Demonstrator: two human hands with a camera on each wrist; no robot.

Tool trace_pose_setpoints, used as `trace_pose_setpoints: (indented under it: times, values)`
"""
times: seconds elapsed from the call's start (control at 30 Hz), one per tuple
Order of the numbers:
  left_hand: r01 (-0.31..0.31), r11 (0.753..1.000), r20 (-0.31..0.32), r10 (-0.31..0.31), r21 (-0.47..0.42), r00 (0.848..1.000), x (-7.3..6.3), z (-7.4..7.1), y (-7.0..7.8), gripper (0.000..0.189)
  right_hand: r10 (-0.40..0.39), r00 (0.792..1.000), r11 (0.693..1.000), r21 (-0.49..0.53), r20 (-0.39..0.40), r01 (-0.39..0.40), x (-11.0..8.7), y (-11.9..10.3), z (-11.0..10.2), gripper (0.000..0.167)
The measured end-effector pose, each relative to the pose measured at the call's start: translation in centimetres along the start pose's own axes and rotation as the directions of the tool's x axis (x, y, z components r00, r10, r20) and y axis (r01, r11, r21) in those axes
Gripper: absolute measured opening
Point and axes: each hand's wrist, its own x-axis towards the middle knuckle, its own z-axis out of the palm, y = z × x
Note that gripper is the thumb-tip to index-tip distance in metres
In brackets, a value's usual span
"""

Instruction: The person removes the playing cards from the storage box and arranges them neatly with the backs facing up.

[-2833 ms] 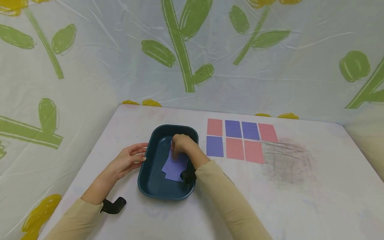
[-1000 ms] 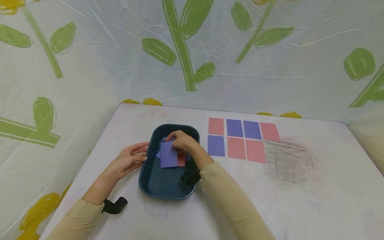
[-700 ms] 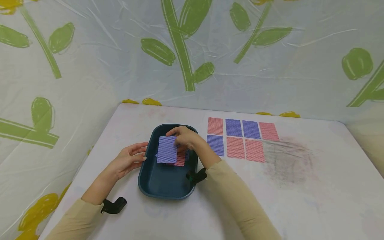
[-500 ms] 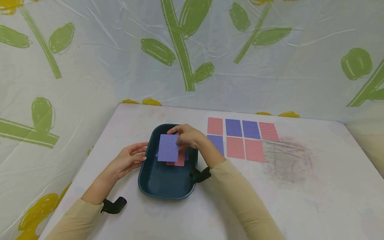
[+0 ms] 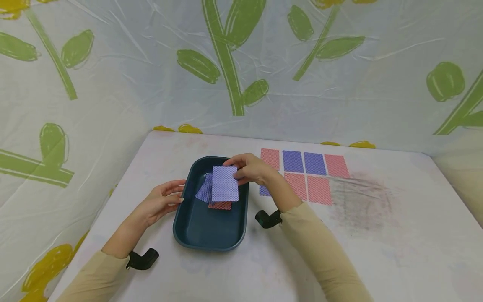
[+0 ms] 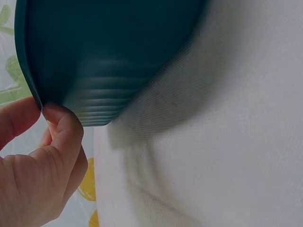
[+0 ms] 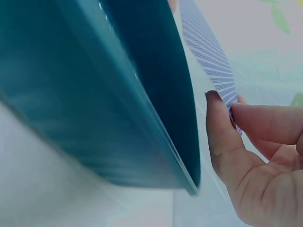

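My right hand (image 5: 253, 169) pinches a blue-backed playing card (image 5: 224, 184) by its right edge, above the dark teal tray (image 5: 211, 233). In the right wrist view the card (image 7: 208, 52) bends slightly between thumb and fingertips, outside the tray's rim. Under it, inside the tray, lie a tilted blue-backed card (image 5: 203, 193) and a red-backed card (image 5: 220, 206), both partly covered. At the tray's left side is my left hand (image 5: 160, 202); the left wrist view has the rim between its thumb and a bent finger (image 6: 64, 120).
Right of the tray, red-backed and blue-backed cards lie face down in two rows, such as a red card (image 5: 319, 189) and a blue card (image 5: 315, 163). My right forearm overlaps some of them. A grey smudge (image 5: 362, 205) marks the white tabletop (image 5: 415, 251).
The right hand has picked a blue card out of the tray's pile and moved it up and right. A red card shows beneath it. The left hand stays at the rim.
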Motion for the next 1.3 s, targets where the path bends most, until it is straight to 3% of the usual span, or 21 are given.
trace_pose_setpoints:
  times: [0.4,0.93,1.3]
  values:
    - [-0.007,1.000,-0.009,0.007,0.030,1.000,-0.4,0.1,0.0,0.059,0.008,0.995,0.997,-0.071,-0.102,-0.015,-2.7,0.7,-3.2,0.039]
    - [-0.015,1.000,0.001,0.015,0.016,1.000,-0.2,0.1,-0.1,0.060,-0.009,0.994,0.993,-0.116,-0.109,-0.003,-6.4,2.5,-8.6,0.044]
    - [-0.023,1.000,0.009,0.023,0.008,1.000,-0.1,0.0,-0.2,0.061,0.028,0.994,0.995,-0.088,-0.107,-0.038,-8.9,3.9,-11.7,0.047]
